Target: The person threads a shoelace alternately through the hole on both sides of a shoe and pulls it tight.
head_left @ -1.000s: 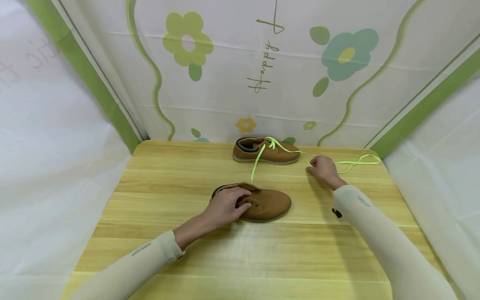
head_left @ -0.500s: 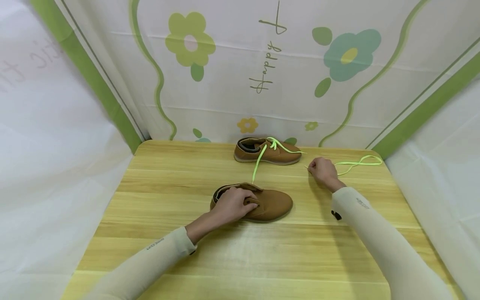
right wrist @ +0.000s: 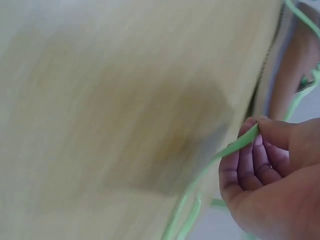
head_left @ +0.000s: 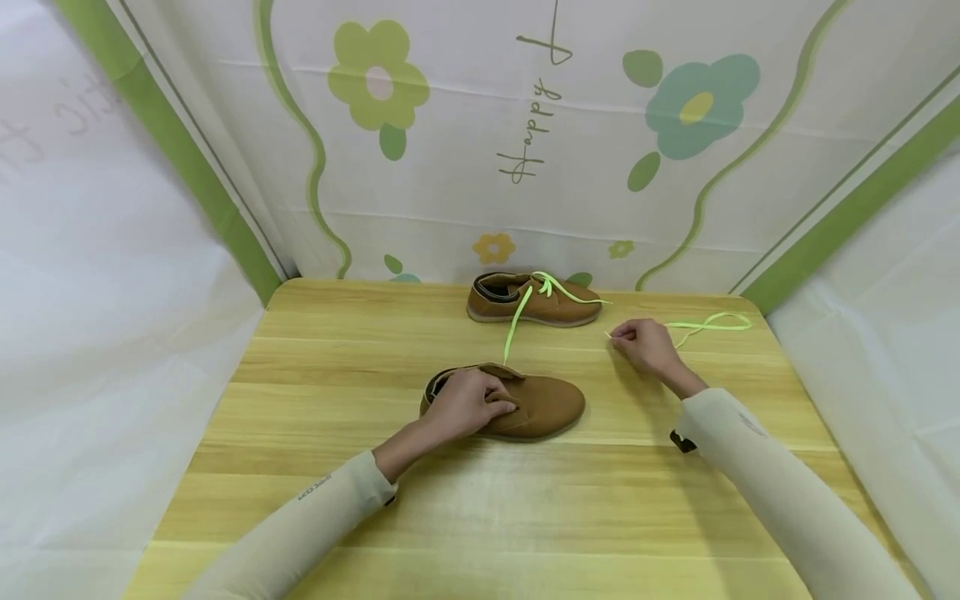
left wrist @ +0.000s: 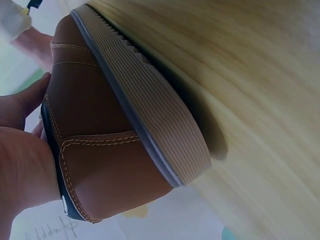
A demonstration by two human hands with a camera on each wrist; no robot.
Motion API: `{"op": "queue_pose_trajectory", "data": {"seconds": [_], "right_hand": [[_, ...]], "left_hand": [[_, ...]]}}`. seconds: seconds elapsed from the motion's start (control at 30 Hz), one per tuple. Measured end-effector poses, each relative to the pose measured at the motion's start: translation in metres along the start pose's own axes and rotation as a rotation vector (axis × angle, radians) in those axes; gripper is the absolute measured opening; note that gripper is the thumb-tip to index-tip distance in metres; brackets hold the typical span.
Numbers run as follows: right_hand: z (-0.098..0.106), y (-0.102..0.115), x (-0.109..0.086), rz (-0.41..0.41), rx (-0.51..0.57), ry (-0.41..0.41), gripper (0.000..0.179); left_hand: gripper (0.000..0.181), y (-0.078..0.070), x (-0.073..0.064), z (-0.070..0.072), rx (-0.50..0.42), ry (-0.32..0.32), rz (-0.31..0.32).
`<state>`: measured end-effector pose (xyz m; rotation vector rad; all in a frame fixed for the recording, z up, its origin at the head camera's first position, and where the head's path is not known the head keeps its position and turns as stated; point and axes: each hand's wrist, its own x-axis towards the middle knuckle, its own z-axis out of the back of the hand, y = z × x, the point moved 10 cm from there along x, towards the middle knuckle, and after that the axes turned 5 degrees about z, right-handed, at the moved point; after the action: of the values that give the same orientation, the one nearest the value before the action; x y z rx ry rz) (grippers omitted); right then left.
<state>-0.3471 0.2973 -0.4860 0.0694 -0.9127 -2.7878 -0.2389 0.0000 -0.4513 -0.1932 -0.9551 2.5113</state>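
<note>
My left hand (head_left: 463, 404) grips the unlaced brown shoe (head_left: 551, 407) by its opening, just below the middle of the frame; the thumb lies by the eyelets, and where the other fingertips end inside I can't tell. That hand and wrist block much of the opening and the near side. The toe points right.

Right of centre, my right hand (head_left: 649, 346) pinches a loose green lace (head_left: 723, 322) between thumb and fingers, a short tip sticking out to the left. The hand hides the lace's middle; the rest lies looped toward the table's right edge.

Above my left hand, by the back edge of the wooden table (head_left: 480, 517), stands the laced brown shoe (head_left: 566, 307). One end of its green shoelace (head_left: 512, 327) hangs down to the tongue of the nearer shoe, though whether they touch I can't tell; the other runs past its toe, near my right hand. Behind rises a white flowered backdrop (head_left: 450, 150). A dark band (head_left: 682, 442) shows under my right cuff.
</note>
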Motion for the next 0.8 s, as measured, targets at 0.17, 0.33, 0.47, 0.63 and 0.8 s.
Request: {"op": "queue_pose_trajectory", "data": {"seconds": [0.17, 0.33, 0.47, 0.63, 0.8], "right_hand": [[-0.003, 0.026, -0.014, 0.040, 0.079, 0.061, 0.018], [-0.009, 0.058, -0.031, 0.067, 0.135, 0.106, 0.015], [-0.017, 0.079, -0.044, 0.085, 0.171, 0.145, 0.013], [-0.029, 0.102, -0.061, 0.131, 0.201, 0.188, 0.010], [-0.041, 0.119, -0.075, 0.165, 0.230, 0.223, 0.009]], "left_hand": [[0.008, 0.001, 0.000, 0.002, -0.018, 0.001, 0.000], [0.007, 0.002, 0.000, 0.002, -0.036, 0.015, -0.003], [0.007, 0.002, 0.000, 0.002, -0.037, 0.016, -0.002], [0.006, 0.001, 0.000, 0.001, -0.034, 0.016, -0.003], [0.006, 0.002, 0.000, 0.002, -0.034, 0.016, -0.001]]}}
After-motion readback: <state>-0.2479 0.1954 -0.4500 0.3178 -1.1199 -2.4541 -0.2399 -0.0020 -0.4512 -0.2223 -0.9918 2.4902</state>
